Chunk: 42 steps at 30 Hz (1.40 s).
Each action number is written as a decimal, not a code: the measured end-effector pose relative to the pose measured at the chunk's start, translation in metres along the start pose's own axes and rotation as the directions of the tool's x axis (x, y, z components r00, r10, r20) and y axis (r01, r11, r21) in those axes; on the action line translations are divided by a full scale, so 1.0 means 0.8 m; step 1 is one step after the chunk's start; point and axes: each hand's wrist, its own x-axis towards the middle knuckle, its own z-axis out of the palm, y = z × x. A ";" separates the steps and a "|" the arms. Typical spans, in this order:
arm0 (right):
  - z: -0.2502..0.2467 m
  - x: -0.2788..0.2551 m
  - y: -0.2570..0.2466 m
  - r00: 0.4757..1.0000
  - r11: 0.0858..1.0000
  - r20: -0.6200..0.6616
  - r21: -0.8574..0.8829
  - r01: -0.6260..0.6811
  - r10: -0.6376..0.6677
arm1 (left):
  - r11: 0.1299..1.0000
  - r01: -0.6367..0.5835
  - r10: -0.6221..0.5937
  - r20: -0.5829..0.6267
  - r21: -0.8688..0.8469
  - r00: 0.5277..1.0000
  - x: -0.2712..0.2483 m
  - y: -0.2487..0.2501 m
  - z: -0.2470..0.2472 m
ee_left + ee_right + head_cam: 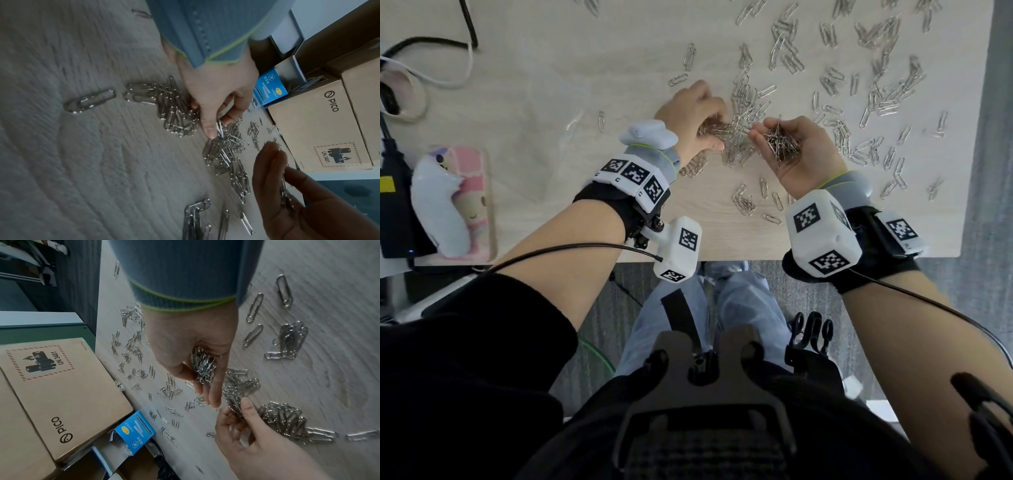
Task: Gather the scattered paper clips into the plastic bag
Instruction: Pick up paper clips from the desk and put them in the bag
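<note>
Silver paper clips (876, 89) lie scattered over the pale wooden table (592, 61), thickest at the centre and right. My left hand (717, 132) reaches palm down into a heap (176, 105). Its thumb (209, 129) and fingers pinch a few clips (219, 128). Just to its right my right hand (767, 135) is turned palm up and cupped round a bunch of clips (782, 142), also visible as clips (203, 365) in the right wrist view. The two hands' fingertips nearly meet. The clear plastic bag (551, 113) lies flat and faint on the table, left of my left hand.
A phone in a pink case (472, 192) with a white object on it, a black adapter (393, 212) and cables (431, 44) fill the table's left end. Cardboard boxes (51, 386) and a small blue box (134, 431) sit beyond the far edge. The near edge (739, 258) is by my wrists.
</note>
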 end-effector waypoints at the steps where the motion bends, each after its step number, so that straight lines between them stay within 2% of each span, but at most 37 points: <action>1: 0.000 0.001 0.000 1.000 1.000 -0.004 0.002 -0.001 0.001 | 1.000 0.003 -0.003 -0.001 0.010 1.000 0.002 0.001 0.000; 4: 0.001 0.003 -0.002 1.000 1.000 -0.011 0.005 0.002 -0.002 | 0.999 0.015 -0.014 -0.006 0.032 1.000 0.012 0.001 -0.001; 9: 0.001 0.005 -0.002 1.000 1.000 -0.018 0.020 0.014 -0.014 | 0.996 0.071 -0.073 0.055 0.045 0.996 0.027 0.001 -0.012; 12: 0.001 0.004 0.000 1.000 1.000 -0.014 0.005 0.006 -0.005 | 0.979 0.139 -0.135 0.041 -0.148 0.990 0.025 0.000 -0.018; 17: 0.003 0.002 0.005 1.000 1.000 0.018 0.007 0.004 -0.005 | 0.914 0.211 -0.206 0.050 -0.346 0.977 0.017 0.003 -0.025; 19: 0.007 0.002 0.007 1.000 1.000 0.026 -0.003 0.005 -0.005 | 0.903 0.184 -0.181 0.047 -0.389 0.982 0.014 0.007 -0.031; 24: 0.012 0.005 0.012 1.000 0.997 0.030 -0.074 0.002 0.000 | 0.857 0.051 -0.010 0.081 -0.513 0.997 0.008 0.028 -0.037; 29: 0.016 0.007 0.014 0.998 0.995 0.065 -0.100 0.007 0.000 | 0.893 -0.049 0.111 0.115 -0.448 0.987 0.015 0.060 -0.032; 33: 0.016 0.004 0.009 0.997 0.988 0.078 -0.154 0.011 0.002 | 0.940 -0.115 0.152 0.091 -0.320 0.984 0.020 0.075 -0.023; 37: 0.010 0.003 -0.001 0.998 0.986 0.064 -0.163 0.019 -0.009 | 0.930 -0.163 0.190 0.050 -0.330 0.981 0.023 0.083 -0.019; 40: 0.007 0.003 -0.007 0.999 0.997 0.045 -0.081 0.012 -0.009 | 0.894 -0.193 0.196 -0.034 -0.403 0.980 0.027 0.081 -0.025; 42: 0.003 0.001 -0.011 0.999 1.000 0.054 0.007 -0.003 0.002 | 0.892 -0.168 0.130 -0.118 -0.420 0.984 0.032 0.073 -0.026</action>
